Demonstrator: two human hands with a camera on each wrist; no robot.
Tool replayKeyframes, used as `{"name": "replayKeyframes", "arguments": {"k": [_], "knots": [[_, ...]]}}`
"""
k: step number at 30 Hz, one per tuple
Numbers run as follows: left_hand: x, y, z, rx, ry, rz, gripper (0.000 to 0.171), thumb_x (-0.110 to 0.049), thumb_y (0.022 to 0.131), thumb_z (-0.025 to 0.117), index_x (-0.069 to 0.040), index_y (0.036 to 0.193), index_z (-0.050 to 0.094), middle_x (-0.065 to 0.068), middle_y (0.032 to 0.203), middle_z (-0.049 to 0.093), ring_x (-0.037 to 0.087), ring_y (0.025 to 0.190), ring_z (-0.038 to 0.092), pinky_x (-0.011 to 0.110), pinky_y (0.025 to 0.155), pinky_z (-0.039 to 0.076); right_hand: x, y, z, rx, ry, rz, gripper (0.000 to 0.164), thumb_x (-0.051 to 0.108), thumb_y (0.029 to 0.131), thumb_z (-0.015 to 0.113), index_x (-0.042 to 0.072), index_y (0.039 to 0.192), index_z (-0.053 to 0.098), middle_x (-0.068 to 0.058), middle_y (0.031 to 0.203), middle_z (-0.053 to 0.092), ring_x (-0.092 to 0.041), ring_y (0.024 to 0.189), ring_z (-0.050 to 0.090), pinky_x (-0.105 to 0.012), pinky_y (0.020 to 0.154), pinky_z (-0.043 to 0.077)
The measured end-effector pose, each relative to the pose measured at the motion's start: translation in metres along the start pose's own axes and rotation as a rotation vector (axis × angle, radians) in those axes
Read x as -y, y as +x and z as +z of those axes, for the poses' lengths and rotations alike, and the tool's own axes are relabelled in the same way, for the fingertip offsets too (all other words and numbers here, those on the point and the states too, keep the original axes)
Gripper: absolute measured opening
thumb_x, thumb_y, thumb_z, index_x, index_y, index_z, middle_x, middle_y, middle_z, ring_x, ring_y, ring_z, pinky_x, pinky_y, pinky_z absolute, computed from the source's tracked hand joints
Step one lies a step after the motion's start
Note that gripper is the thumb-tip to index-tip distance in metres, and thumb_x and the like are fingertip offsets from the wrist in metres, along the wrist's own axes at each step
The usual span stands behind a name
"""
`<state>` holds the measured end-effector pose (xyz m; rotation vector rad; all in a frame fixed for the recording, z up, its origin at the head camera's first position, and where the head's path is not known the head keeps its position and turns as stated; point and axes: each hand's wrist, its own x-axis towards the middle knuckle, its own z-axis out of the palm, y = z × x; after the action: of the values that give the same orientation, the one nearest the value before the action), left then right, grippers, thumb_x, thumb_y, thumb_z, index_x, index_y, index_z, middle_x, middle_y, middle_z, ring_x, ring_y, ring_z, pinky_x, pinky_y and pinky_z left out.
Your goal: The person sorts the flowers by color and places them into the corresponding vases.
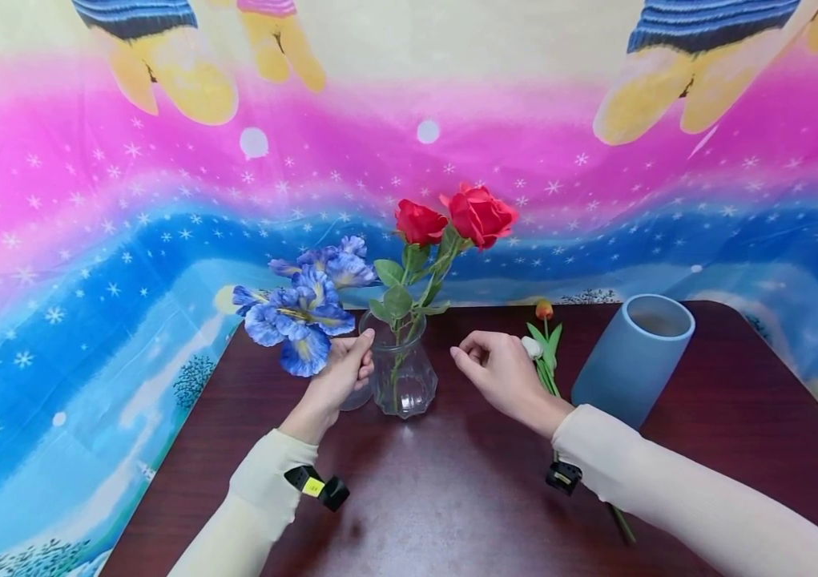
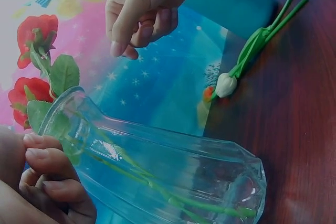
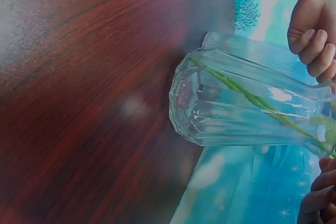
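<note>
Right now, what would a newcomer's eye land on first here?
Probably the red roses, standing in the clear glass vase near the middle of the scene. Next might be the ruffled blue flowers just left of them, then the bright pink-and-blue backdrop behind the table.

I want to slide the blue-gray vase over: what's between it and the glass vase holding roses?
The right hand and the white and orange tulips, as the head view shows.
</note>
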<state>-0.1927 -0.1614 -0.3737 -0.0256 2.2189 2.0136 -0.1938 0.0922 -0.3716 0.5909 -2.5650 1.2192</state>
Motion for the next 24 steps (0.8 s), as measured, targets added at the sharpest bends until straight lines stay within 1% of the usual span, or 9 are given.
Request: {"name": "replayKeyframes", "arguments": {"k": [3, 8, 17, 24], "knots": [[0.0, -0.001, 0.0, -0.004, 0.0, -0.004, 0.048, -0.038, 0.109, 0.044, -0.012, 0.068, 0.043, -0.005, 0.057, 0.039, 0.007, 0.048, 0.033, 0.019, 0.05, 0.03, -0.001, -0.001, -0.001, -0.001, 0.002, -0.001, 0.014, 0.019, 0.096, 0.07, 0.015, 0.082, 0.072, 0.004, 0.064, 0.061, -0.011, 0.058, 0.051, -0.026, 0.059, 0.044], [-0.001, -0.004, 0.002, -0.011, -0.009, -0.017, 0.047, -0.037, 0.109, 0.043, -0.013, 0.069, 0.044, -0.005, 0.058, 0.041, 0.007, 0.046, 0.036, 0.019, 0.049, 0.032, -0.005, -0.002, -0.003, 0.004, 0.0, -0.001, 0.014, 0.019, 0.096, 0.069, 0.013, 0.084, 0.073, 0.003, 0.065, 0.061, -0.011, 0.058, 0.051, -0.026, 0.059, 0.044], [0.001, -0.008, 0.002, -0.019, 0.001, -0.016, 0.046, -0.038, 0.109, 0.043, -0.012, 0.071, 0.047, -0.003, 0.06, 0.043, 0.008, 0.046, 0.038, 0.02, 0.051, 0.036, -0.01, -0.006, -0.005, 0.006, -0.004, 0.017, 0.014, 0.02, 0.096, 0.069, 0.016, 0.083, 0.072, 0.004, 0.065, 0.059, -0.011, 0.058, 0.051, -0.026, 0.059, 0.045], [0.003, -0.011, 0.006, -0.025, -0.025, 0.003, 0.045, -0.036, 0.108, 0.046, -0.01, 0.071, 0.049, -0.002, 0.059, 0.046, 0.008, 0.045, 0.039, 0.019, 0.046, 0.033, -0.014, -0.011, -0.012, -0.001, -0.036, 0.009, 0.013, 0.022, 0.098, 0.067, 0.018, 0.086, 0.071, 0.006, 0.064, 0.058, -0.012, 0.057, 0.052, -0.027, 0.059, 0.045]]}}
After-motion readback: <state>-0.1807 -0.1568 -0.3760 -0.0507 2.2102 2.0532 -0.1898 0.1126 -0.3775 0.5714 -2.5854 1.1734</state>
